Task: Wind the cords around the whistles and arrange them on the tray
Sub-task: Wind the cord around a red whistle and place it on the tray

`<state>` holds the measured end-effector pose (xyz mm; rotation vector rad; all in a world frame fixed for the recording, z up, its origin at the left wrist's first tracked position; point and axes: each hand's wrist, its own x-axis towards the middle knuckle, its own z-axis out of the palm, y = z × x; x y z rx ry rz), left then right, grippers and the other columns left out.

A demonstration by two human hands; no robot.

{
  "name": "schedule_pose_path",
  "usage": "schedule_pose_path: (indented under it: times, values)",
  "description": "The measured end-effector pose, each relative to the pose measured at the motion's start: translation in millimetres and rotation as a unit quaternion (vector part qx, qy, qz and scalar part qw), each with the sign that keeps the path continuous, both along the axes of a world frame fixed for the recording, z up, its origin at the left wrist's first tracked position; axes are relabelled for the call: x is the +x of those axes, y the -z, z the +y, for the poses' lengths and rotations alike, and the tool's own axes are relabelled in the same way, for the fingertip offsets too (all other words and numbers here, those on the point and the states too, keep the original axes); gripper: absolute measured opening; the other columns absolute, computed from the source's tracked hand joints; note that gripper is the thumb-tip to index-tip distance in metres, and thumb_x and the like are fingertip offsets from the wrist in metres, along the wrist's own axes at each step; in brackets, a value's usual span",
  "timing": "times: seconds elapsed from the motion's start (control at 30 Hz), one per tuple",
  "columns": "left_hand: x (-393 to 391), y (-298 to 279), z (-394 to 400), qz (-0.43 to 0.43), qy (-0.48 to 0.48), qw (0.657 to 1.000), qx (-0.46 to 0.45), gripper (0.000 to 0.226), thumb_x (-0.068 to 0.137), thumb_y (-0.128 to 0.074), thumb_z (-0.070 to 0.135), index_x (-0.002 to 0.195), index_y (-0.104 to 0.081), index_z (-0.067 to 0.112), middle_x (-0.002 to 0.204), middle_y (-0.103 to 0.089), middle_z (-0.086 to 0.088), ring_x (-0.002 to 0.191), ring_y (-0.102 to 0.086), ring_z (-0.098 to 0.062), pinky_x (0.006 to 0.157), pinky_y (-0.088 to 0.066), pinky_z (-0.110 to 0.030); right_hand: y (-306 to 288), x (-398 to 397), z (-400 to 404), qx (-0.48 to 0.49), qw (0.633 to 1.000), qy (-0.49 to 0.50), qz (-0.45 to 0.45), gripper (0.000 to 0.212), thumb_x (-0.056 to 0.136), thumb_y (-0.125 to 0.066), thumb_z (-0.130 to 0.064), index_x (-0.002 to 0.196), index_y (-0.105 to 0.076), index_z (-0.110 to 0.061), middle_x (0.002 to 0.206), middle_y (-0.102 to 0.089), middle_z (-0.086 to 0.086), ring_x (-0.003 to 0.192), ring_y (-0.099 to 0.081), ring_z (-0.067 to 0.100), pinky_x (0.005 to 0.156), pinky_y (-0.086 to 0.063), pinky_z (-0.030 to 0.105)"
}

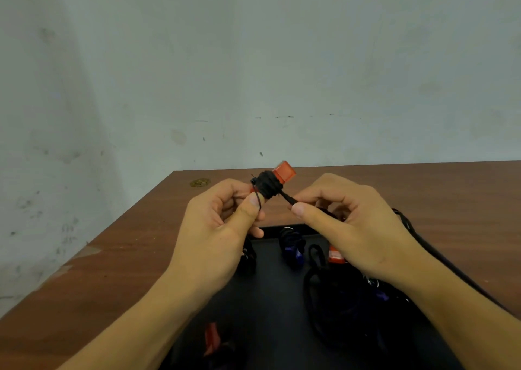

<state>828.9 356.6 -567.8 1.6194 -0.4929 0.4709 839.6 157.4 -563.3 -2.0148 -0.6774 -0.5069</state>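
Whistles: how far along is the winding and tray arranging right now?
Done: a wound purple whistle lies on the black tray. In hand: the left hand holds an orange whistle, mostly wrapped, while the right hand pinches its cord end. Left: loose cords and another orange whistle lie unwound on the tray.

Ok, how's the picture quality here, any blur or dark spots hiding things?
Head view: even, soft light, no glare; the red whistle and both hands are fairly sharp; wide-angle bending at the edges; the black tray is dim, so its dark cords blur together.
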Motion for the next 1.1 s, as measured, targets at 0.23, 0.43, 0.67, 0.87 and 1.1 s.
schedule_pose_path:
  times: [0.23, 0.43, 0.67, 0.87, 1.1]
  values:
    - [4.8, 1.6, 3.5, 0.006, -0.080, 0.997, 0.023, 0.019, 0.095, -0.057, 0.009, 0.083, -0.067, 0.019, 0.067, -0.065, 0.005, 0.059, -0.062, -0.017, 0.058, -0.054, -0.021, 0.0, -2.0, -1.6, -0.028, 0.999, 0.018, -0.030, 0.007, 0.087, -0.070, -0.033, 0.089, -0.074, -0.038, 0.088, -0.064, -0.017, 0.082, -0.060, 0.009, 0.067, -0.042, 0.012]
    - [6.3, 1.0, 5.0, -0.002, -0.127, 0.990, 0.054, 0.019, 0.096, -0.058, 0.010, 0.083, -0.066, 0.021, 0.075, -0.065, -0.009, 0.067, -0.064, -0.029, 0.057, -0.053, -0.018, 0.9, -2.3, -2.1, -0.021, 0.999, 0.029, -0.040, 0.007, 0.084, -0.075, -0.032, 0.083, -0.073, -0.039, 0.085, -0.062, -0.017, 0.075, -0.058, 0.011, 0.065, -0.043, 0.013]
    - [8.1, 2.3, 7.0, -0.021, -0.174, 0.980, 0.098, 0.018, 0.095, -0.060, 0.017, 0.082, -0.065, 0.029, 0.070, -0.063, 0.003, 0.070, -0.064, -0.030, 0.067, -0.055, -0.041, -3.2, -6.6, -1.1, 0.005, 0.999, 0.003, -0.052, 0.007, 0.085, -0.072, -0.029, 0.084, -0.070, -0.036, 0.090, -0.064, -0.010, 0.083, -0.061, 0.016, 0.067, -0.045, 0.016]
    - [5.0, 1.3, 5.9, -0.026, -0.188, 0.969, 0.156, 0.016, 0.095, -0.060, 0.018, 0.083, -0.062, 0.029, 0.071, -0.063, 0.004, 0.065, -0.059, -0.012, 0.064, -0.051, -0.031, -2.4, -9.1, -2.1, 0.014, 0.998, -0.049, -0.034, 0.009, 0.090, -0.068, -0.021, 0.091, -0.066, -0.029, 0.090, -0.061, -0.005, 0.070, -0.057, 0.023, 0.061, -0.050, 0.030]
    - [-1.8, -0.2, 1.0, -0.041, -0.184, 0.960, 0.208, 0.018, 0.095, -0.059, 0.017, 0.081, -0.059, 0.028, 0.071, -0.062, 0.008, 0.067, -0.054, -0.009, 0.058, -0.042, -0.017, -2.1, -8.6, -0.1, 0.047, 0.996, -0.070, -0.029, 0.009, 0.088, -0.060, -0.036, 0.094, -0.066, -0.032, 0.090, -0.065, -0.004, 0.074, -0.058, 0.028, 0.061, -0.052, 0.031]
